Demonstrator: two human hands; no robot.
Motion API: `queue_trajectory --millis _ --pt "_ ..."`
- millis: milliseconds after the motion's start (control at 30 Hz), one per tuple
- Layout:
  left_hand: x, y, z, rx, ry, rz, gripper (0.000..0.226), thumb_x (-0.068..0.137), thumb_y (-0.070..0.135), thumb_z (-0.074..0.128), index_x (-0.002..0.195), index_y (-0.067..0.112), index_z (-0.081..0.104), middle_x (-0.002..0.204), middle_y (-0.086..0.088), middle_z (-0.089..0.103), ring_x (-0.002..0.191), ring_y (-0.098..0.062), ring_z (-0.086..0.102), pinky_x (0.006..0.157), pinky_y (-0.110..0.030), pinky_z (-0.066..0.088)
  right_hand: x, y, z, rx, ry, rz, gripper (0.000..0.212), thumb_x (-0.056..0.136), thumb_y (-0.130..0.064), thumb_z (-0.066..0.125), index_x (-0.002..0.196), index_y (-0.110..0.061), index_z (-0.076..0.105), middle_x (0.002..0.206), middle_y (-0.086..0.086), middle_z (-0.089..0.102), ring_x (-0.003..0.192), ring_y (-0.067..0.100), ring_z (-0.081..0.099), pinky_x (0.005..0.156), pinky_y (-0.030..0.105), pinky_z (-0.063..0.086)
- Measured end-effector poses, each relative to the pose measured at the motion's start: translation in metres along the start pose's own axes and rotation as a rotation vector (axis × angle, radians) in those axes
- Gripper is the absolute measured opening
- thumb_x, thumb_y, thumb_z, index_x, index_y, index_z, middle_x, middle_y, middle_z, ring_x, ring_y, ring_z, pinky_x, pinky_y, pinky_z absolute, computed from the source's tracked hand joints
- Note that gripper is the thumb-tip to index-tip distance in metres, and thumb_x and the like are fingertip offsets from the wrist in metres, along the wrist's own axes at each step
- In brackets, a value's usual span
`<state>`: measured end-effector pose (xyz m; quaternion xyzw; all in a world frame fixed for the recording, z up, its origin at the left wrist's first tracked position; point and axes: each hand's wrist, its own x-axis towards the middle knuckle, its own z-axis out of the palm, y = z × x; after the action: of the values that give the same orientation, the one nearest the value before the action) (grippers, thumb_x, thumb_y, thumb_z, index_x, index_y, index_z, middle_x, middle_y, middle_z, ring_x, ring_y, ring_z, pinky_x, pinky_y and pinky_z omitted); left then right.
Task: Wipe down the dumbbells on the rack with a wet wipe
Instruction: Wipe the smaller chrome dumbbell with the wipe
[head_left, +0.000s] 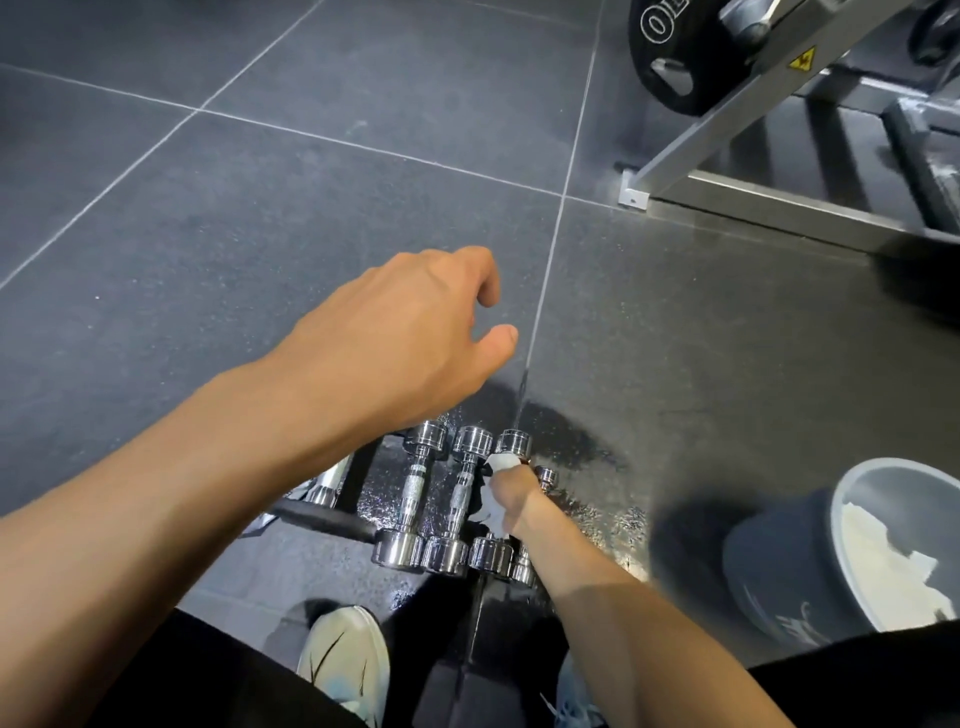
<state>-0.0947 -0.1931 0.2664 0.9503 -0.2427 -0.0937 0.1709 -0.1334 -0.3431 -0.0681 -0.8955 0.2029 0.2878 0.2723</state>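
Observation:
Several small chrome dumbbells (415, 499) lie side by side on a low black rack (332, 517) near the bottom centre of the head view. My right hand (514, 496) reaches down to the third dumbbell (511, 444) and grips a white wet wipe (501, 462) wrapped around its handle. My left hand (410, 332) hovers high above the rack, fingers loosely curled and apart, holding nothing. A smaller dumbbell (545, 475) lies just right of my right hand, partly hidden by it.
A grey bin (779, 566) with white wipes inside stands at the lower right. A metal machine frame (753, 171) with a black weight plate (675, 52) fills the upper right. Dark rubber floor tiles (260, 182) spread to the left; the floor by the rack looks wet. My shoes (345, 660) show below.

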Motion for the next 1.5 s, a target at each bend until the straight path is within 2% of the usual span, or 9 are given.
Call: queue_trajectory --millis 133,500,633,800,933,1000,1133,1233,1500 --pt "0.000 0.000 0.002 0.003 -0.008 0.022 0.034 0.097 0.056 0.056 0.121 0.033 0.056 0.111 0.009 0.064 0.097 -0.021 0.062 0.089 -0.044 0.053 -0.005 0.002 -0.013 -0.341 -0.105 0.024 0.009 0.106 -0.023 0.051 0.102 -0.017 0.056 0.076 -0.005 0.041 0.091 0.018 0.051 0.077 0.026 0.040" --pt "-0.001 0.005 0.003 -0.008 -0.020 0.050 0.031 0.096 0.057 0.055 0.117 0.035 0.056 0.115 0.009 0.064 0.102 -0.024 0.065 0.091 -0.046 0.053 -0.005 0.004 0.008 -0.350 -0.024 -0.095 0.034 0.109 -0.032 0.047 0.133 -0.014 0.062 0.131 -0.001 0.064 0.124 0.018 0.058 0.100 0.028 0.047" --pt "0.000 0.008 0.005 -0.007 -0.016 0.065 0.031 0.096 0.056 0.055 0.117 0.034 0.056 0.114 0.008 0.064 0.100 -0.023 0.065 0.090 -0.046 0.054 -0.003 0.007 0.004 -0.326 -0.115 -0.022 0.026 0.111 -0.026 0.044 0.101 -0.009 0.061 0.089 0.001 0.054 0.076 0.016 0.052 0.077 0.026 0.043" --pt "-0.001 0.010 0.004 0.001 -0.022 0.067 0.033 0.097 0.055 0.056 0.120 0.032 0.057 0.116 0.006 0.064 0.102 -0.023 0.064 0.090 -0.044 0.053 -0.001 -0.001 -0.005 0.070 -0.052 0.259 0.033 0.109 -0.017 0.047 0.136 -0.005 0.061 0.135 0.010 0.063 0.083 0.004 0.053 0.064 0.004 0.042" --pt "-0.004 0.015 0.004 0.021 -0.040 0.083 0.033 0.097 0.054 0.055 0.118 0.030 0.056 0.116 0.004 0.063 0.101 -0.026 0.063 0.090 -0.045 0.054 -0.013 0.019 -0.041 -0.340 -0.065 0.063 0.022 0.110 -0.018 0.044 0.114 -0.004 0.061 0.104 0.006 0.061 0.095 0.020 0.060 0.080 0.023 0.047" --pt "-0.004 0.017 0.004 0.027 -0.050 0.091 0.033 0.097 0.054 0.055 0.118 0.029 0.056 0.116 0.004 0.063 0.101 -0.026 0.063 0.090 -0.046 0.054 -0.008 0.030 -0.049 -0.020 -0.062 0.261 0.021 0.110 -0.010 0.041 0.101 -0.003 0.059 0.099 0.007 0.057 0.101 0.027 0.059 0.086 0.028 0.049" --pt "-0.004 0.017 0.004 0.060 -0.076 0.090 0.035 0.098 0.053 0.055 0.122 0.028 0.057 0.120 0.002 0.064 0.107 -0.026 0.063 0.093 -0.044 0.053 -0.003 0.065 -0.052 0.864 0.070 0.502 0.042 0.100 -0.004 0.038 0.138 0.003 0.053 0.108 0.017 0.068 0.096 0.034 0.066 0.071 0.041 0.052" --pt "-0.002 0.017 0.005 0.084 -0.101 0.085 0.036 0.098 0.054 0.056 0.123 0.029 0.056 0.121 0.003 0.065 0.108 -0.026 0.063 0.094 -0.045 0.053 -0.013 0.084 -0.056 0.842 0.117 0.502 0.032 0.099 -0.012 0.042 0.123 0.002 0.059 0.088 0.014 0.067 0.077 0.028 0.062 0.060 0.034 0.047" --pt "0.001 0.023 0.007 0.106 -0.149 0.092 0.040 0.098 0.058 0.054 0.126 0.031 0.054 0.123 0.003 0.063 0.107 -0.025 0.062 0.095 -0.046 0.053 -0.035 0.086 -0.043 0.414 0.191 0.429 0.053 0.110 -0.038 0.032 0.136 0.001 0.056 0.124 0.020 0.065 0.109 0.035 0.063 0.090 0.038 0.047"
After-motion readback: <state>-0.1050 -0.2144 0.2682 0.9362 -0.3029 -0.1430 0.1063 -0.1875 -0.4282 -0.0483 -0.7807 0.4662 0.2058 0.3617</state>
